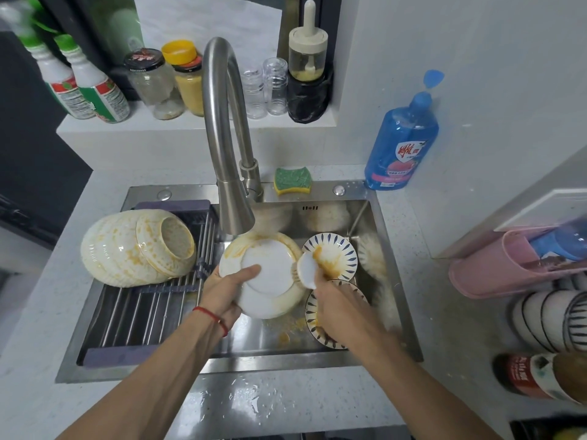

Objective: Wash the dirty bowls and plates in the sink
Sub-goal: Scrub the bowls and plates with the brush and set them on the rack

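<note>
Head view, only cam I've got. Left hand [233, 285] clamps the near-left rim of a stack of white plates [270, 274], thumb over the top plate, fingers underneath I guess; stack tilted, held above the sink [386, 236] basin right under the faucet [235, 214] head. No water stream I can make out. Right hand [333, 300] pinches a small white dish [307, 266] by its lower edge, dish touching the stack's right rim; orange sauce on it and on the patterned plate [333, 254] just behind. Another patterned plate [320, 331] lies below the right wrist, mostly hidden.

Key relation: small dish sits right of the stack, btwn stack and patterned plate, so right hand is the nearer one for it; left is tied up w/ the stack. Dirty bowls [136, 247] lie on their sides on the rack [143, 315] at left, well apart from both hands. Sponge [292, 181] on back ledge, untouched; soap bottle [401, 147] beyond it to the right. Prob early stage, nothing looks clean yet.
</note>
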The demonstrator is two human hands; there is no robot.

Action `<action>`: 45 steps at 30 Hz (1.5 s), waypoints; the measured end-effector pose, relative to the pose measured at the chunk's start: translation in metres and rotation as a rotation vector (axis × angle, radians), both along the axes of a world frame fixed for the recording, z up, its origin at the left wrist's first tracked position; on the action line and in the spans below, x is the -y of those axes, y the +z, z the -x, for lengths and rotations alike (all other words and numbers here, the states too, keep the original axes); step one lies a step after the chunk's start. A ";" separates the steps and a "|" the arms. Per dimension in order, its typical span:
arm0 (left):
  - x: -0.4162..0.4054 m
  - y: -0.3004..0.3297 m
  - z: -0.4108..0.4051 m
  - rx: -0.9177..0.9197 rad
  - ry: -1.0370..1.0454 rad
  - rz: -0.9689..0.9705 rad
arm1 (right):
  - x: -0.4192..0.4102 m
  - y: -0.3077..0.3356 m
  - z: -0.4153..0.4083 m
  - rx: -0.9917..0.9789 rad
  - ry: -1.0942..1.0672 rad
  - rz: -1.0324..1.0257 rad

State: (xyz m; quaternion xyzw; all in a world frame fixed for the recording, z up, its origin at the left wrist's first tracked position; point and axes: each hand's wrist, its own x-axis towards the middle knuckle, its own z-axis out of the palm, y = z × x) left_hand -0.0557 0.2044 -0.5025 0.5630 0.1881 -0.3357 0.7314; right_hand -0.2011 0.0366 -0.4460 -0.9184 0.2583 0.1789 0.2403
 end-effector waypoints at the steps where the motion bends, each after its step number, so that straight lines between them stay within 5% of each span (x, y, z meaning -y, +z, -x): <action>1: 0.000 -0.002 -0.001 -0.019 0.007 0.008 | -0.003 0.001 0.001 0.002 0.010 0.012; 22: 0.021 -0.009 0.007 -0.320 0.184 0.054 | -0.048 0.001 0.010 0.022 0.143 0.223; 45: 0.029 -0.003 0.016 -0.172 0.205 -0.016 | -0.029 -0.010 0.015 0.027 0.061 0.172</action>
